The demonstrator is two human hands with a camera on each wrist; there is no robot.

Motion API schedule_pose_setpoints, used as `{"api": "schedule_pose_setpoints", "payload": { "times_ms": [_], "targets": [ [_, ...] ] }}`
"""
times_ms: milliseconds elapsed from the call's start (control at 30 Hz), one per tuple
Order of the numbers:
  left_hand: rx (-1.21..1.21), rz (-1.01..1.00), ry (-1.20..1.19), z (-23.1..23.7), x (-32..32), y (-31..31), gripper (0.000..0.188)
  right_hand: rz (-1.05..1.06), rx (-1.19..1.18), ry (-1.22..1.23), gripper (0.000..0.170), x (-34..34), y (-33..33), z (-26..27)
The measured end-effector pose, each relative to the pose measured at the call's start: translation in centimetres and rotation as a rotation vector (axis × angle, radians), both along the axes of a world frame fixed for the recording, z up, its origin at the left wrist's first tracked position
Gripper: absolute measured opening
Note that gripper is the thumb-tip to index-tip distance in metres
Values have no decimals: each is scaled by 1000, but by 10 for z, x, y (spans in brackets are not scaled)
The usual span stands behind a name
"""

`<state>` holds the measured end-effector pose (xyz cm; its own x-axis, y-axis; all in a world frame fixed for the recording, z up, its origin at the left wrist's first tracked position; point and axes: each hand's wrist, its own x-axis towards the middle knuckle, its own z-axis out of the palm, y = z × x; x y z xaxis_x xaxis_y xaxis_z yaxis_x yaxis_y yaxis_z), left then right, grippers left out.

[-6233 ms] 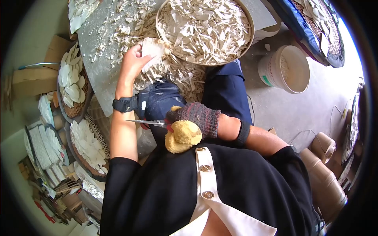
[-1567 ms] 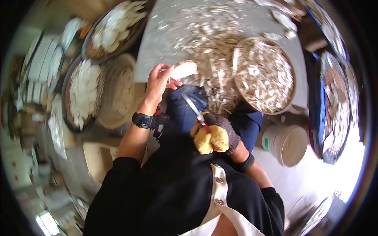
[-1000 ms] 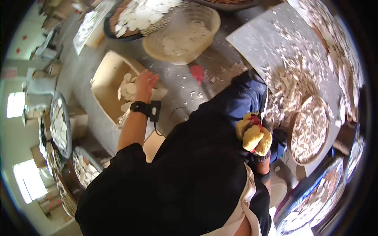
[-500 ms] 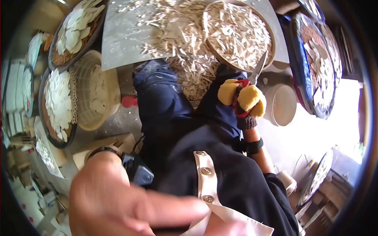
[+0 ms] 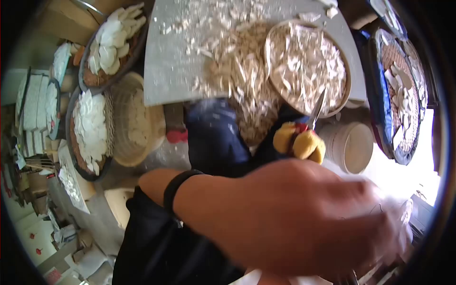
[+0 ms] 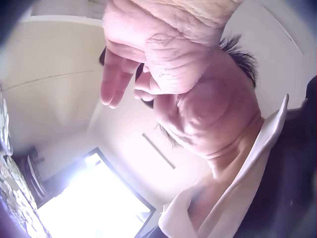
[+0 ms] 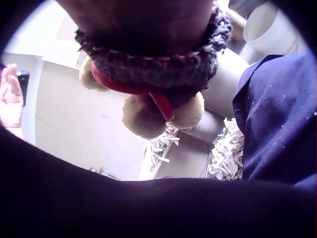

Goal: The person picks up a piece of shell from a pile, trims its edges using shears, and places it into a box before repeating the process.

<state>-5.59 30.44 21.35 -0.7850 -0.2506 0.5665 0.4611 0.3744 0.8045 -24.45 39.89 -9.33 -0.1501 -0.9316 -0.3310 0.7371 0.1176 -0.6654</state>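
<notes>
Right hand (image 7: 156, 74), knit-gloved, clamps red-handled scissors (image 5: 316, 111) among fuzzy yellow padding (image 5: 308, 144), metal blades by the round tray (image 5: 348, 88) of flaky strips; left hand (image 5: 304, 213), fingers loose, is up near the face!

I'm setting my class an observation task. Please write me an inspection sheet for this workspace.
Surface: grey table, strewn with pale strips that also spill past its near edge.
Job's things: scissors with red handles and yellow padding; round tray heaped with strips.
Clutter: small red object on the floor, unidentifiable.
Hands: left hand raised, blurred in the head view, holding nothing visible; gloved right hand grips the scissors.
Cables: nothing seen for certain.
Surroundings: bucket, slatted basket, dark-rimmed trays of white pieces.
</notes>
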Motion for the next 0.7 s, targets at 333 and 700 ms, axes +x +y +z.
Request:
{"api": "schedule_pose_setpoints", "payload": {
  "times_ms": [333, 700],
  "targets": [
    [337, 745, -650, -170, 41, -254, 16, 281, 31, -19, 20, 33, -56, 78],
    [-316, 327, -1238, -173, -6, -346, 40, 610, -81, 776, 31, 24, -88, 74]
  ]
}}
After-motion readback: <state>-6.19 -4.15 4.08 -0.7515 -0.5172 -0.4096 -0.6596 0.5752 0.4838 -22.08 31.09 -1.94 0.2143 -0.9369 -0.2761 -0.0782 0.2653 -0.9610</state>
